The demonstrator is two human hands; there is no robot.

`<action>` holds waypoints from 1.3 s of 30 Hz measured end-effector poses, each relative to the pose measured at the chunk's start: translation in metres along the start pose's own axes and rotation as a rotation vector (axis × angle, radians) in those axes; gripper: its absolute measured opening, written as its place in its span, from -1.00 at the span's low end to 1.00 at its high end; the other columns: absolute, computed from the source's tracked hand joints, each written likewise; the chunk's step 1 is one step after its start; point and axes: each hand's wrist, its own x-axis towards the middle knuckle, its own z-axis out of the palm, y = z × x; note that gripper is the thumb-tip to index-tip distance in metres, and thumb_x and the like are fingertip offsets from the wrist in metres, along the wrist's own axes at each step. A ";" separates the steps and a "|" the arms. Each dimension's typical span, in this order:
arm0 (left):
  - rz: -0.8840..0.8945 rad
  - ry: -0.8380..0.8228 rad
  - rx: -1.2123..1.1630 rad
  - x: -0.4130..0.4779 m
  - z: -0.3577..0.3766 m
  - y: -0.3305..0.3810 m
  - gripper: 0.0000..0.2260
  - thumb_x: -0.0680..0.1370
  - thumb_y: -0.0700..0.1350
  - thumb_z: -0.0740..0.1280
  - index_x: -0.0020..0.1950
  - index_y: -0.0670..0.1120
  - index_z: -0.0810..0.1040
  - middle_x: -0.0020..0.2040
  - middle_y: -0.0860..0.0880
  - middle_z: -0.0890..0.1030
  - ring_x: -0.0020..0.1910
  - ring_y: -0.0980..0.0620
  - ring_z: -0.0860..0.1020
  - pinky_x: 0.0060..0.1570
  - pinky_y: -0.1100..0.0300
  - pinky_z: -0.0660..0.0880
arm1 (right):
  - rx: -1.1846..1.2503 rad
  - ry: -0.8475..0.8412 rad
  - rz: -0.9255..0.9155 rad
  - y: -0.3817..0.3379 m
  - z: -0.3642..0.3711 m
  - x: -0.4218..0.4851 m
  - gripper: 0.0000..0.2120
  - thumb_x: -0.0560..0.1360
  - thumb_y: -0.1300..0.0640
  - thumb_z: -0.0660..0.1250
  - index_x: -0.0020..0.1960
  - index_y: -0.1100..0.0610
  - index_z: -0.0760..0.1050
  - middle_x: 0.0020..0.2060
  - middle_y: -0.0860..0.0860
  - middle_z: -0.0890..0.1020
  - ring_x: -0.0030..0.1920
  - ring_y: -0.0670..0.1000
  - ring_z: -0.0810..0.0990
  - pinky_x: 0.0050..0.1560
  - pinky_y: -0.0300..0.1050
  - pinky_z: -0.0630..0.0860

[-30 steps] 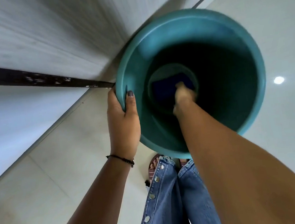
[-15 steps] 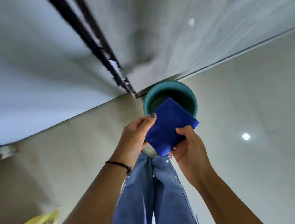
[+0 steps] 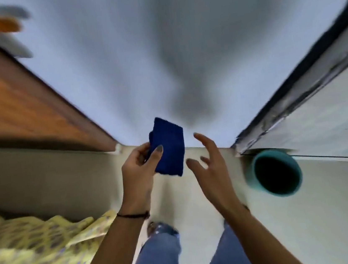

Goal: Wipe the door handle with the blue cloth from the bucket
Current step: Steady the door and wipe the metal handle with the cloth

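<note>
Holding folded blue cloth up, free of bucket

Pinching dark blue cloth, folded to a thick rectangle, in left hand grip between thumb and fingers. Spread wide and empty beside it, right hand. Farther right, on floor, teal bucket.

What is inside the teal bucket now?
The inside of the teal bucket looks only dark; nothing can be made out in it, and its bottom lies in shadow. The blue cloth is outside it, held by the left hand.
</note>
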 end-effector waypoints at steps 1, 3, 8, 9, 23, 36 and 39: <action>0.016 0.021 0.005 0.001 -0.027 0.008 -0.81 0.49 -0.16 0.41 0.09 -0.07 0.57 0.09 -0.11 0.65 0.09 -0.08 0.63 0.07 0.00 0.59 | -0.067 -0.077 -0.050 -0.013 0.027 -0.005 -0.43 0.49 0.27 0.30 0.42 -0.09 0.27 0.44 -0.15 0.32 0.41 -0.20 0.27 0.41 -0.20 0.25; 0.041 0.076 0.019 -0.002 -0.092 0.025 -0.78 0.49 -0.14 0.41 0.13 -0.08 0.57 0.08 -0.10 0.66 0.08 -0.09 0.63 0.03 0.03 0.59 | -0.156 -0.206 -0.122 -0.039 0.086 -0.017 -0.40 0.51 0.21 0.31 0.46 -0.12 0.19 0.50 -0.13 0.20 0.50 -0.13 0.13 0.47 -0.15 0.15; 0.072 0.110 -0.074 0.011 -0.205 0.062 -0.84 0.49 -0.13 0.41 0.07 -0.03 0.59 0.03 -0.07 0.69 0.02 -0.06 0.66 -0.05 0.08 0.60 | -0.260 -0.363 -0.337 -0.089 0.192 -0.021 -0.37 0.53 0.12 0.33 0.37 -0.32 0.06 0.52 -0.16 0.12 0.54 -0.08 0.02 0.52 0.01 0.15; 0.069 0.115 -0.102 0.017 -0.220 0.070 -0.82 0.49 -0.12 0.41 0.09 -0.04 0.59 0.05 -0.08 0.68 0.02 -0.07 0.66 -0.05 0.06 0.61 | -0.321 -0.404 -0.410 -0.097 0.208 -0.017 -0.33 0.52 0.12 0.35 0.38 -0.32 0.03 0.52 -0.18 0.09 0.55 -0.09 -0.01 0.52 -0.01 0.14; 0.476 -0.068 0.062 0.162 -0.303 0.210 -0.73 0.56 -0.13 0.29 0.26 -0.13 0.50 0.17 0.05 0.59 0.13 0.32 0.54 0.03 0.48 0.46 | -0.124 -0.094 -0.462 -0.198 0.339 0.099 -0.49 0.50 0.30 0.33 0.14 -0.25 0.22 0.04 -0.29 0.49 0.00 -0.32 0.56 -0.02 -0.45 0.51; 1.403 0.461 0.797 0.314 -0.345 0.260 -0.39 0.53 -0.13 0.34 0.49 -0.10 0.13 0.56 -0.12 -0.02 0.55 -0.03 -0.08 0.52 -0.12 -0.07 | -0.483 0.396 -0.792 -0.258 0.372 0.184 -0.56 0.35 0.38 0.46 0.18 0.13 0.50 0.21 0.01 0.52 0.27 -0.03 0.33 0.38 -0.14 0.30; 1.561 0.433 0.957 0.337 -0.353 0.265 -0.29 0.56 0.00 0.27 0.56 -0.01 -0.10 0.57 0.03 -0.25 0.55 0.01 -0.20 0.52 -0.04 -0.20 | -0.721 0.434 -0.775 -0.257 0.407 0.199 -0.59 0.40 0.29 0.42 0.23 0.14 0.50 0.21 0.08 0.59 0.28 0.15 0.44 0.45 0.22 0.21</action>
